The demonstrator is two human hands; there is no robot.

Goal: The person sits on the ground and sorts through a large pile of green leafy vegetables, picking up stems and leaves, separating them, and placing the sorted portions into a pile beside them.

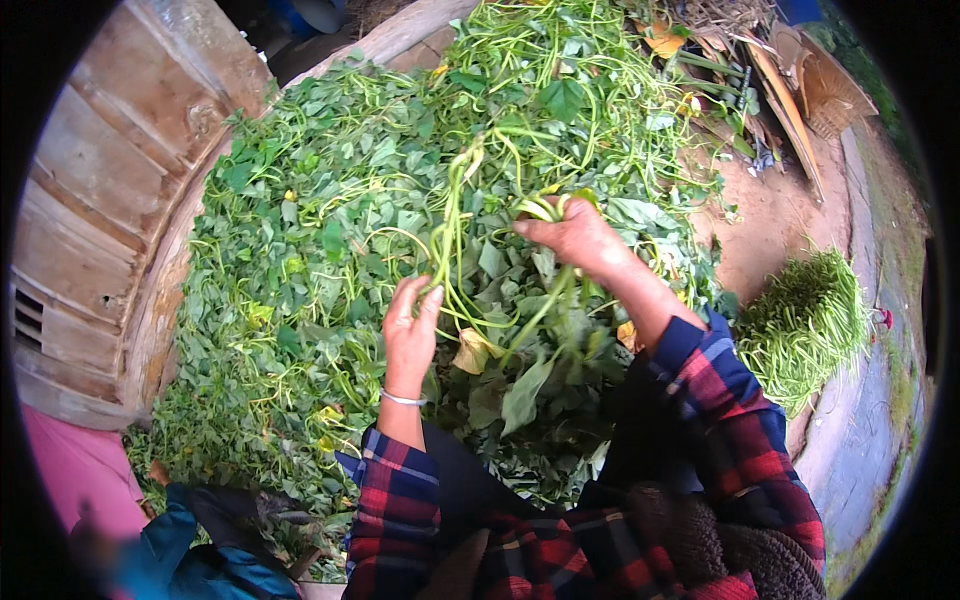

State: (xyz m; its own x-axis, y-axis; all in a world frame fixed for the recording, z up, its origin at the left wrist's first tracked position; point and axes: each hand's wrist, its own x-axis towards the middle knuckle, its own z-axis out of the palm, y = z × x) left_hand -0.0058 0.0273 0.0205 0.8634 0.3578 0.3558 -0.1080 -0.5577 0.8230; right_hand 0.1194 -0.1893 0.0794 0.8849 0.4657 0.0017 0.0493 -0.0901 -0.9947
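My left hand (409,325) pinches a hanging length of long green vine stems (455,215) between thumb and fingers. A pale bracelet (403,398) circles that wrist. To the right and slightly farther off, my right hand (578,238) is closed around a small bunch of cut green stems (540,208). A leafy stem (545,320) trails below it, partly blurred. Both hands are above a wide heap of leafy green vines (330,240), and a yellowed leaf (474,350) shows between them.
A wooden plank wall (120,200) borders the heap on the left. A pile of green stems (805,325) lies at the right on the earthen floor (765,220). Far right stands a woven basket (828,90) near dry husks. Another person's teal sleeve (175,545) is at the lower left.
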